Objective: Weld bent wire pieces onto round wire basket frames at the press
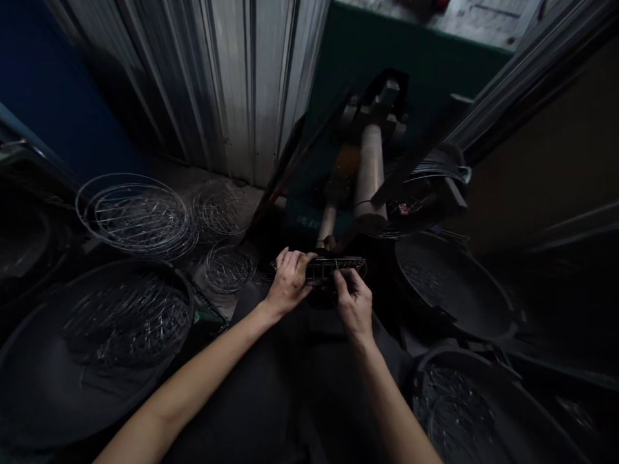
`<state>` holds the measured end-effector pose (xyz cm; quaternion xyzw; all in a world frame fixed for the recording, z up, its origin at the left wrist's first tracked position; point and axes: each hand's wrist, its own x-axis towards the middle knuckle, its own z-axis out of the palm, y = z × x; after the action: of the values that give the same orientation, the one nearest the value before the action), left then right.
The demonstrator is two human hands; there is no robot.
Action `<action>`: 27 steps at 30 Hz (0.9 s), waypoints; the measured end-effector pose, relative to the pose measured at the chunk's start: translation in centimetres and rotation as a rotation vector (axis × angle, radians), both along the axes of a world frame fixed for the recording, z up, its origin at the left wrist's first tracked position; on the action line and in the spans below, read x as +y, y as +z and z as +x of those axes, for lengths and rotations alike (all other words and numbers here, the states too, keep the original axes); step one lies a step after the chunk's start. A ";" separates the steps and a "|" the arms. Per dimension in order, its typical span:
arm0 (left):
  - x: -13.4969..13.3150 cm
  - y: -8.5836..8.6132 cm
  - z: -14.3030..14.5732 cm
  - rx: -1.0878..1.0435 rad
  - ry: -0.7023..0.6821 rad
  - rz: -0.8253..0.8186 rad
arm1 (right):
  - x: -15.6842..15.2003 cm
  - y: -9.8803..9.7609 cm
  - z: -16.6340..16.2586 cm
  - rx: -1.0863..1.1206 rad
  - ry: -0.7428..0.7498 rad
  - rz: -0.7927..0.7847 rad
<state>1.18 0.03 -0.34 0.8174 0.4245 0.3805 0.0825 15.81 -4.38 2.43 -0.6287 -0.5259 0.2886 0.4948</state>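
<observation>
Between my hands is a round wire frame [322, 270], seen nearly edge-on below the arms of a green machine [411, 48]. My left hand [290, 280] is closed around the frame's left side, thumb along its top. At the right side, the thumb and fingers of my right hand [354, 298] pinch a thin upright wire [337, 265] against the frame. Just beyond the frame are a thick metal cylinder [371, 161] and a thinner rod [327, 224] below it. Shadow hides the frame's underside and where it meets the machine.
Wire rings [135, 219] lie stacked on the floor at left, near a smaller wire stack [229, 267]. A large dark basin [39, 386] holds wire pieces at lower left. Two more basins, an upper one [476, 296] and a lower one [522, 412], stand at right. Corrugated metal [232, 84] forms the back wall.
</observation>
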 end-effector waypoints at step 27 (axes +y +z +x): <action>2.4 -0.2 0.2 0.029 -0.003 0.136 | 1.3 -1.0 -0.1 -0.088 -0.059 0.103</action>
<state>1.42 2.45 -0.54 0.8272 0.3977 0.3963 0.0210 15.72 -3.06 1.41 -0.6298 -0.5424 0.2185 0.5113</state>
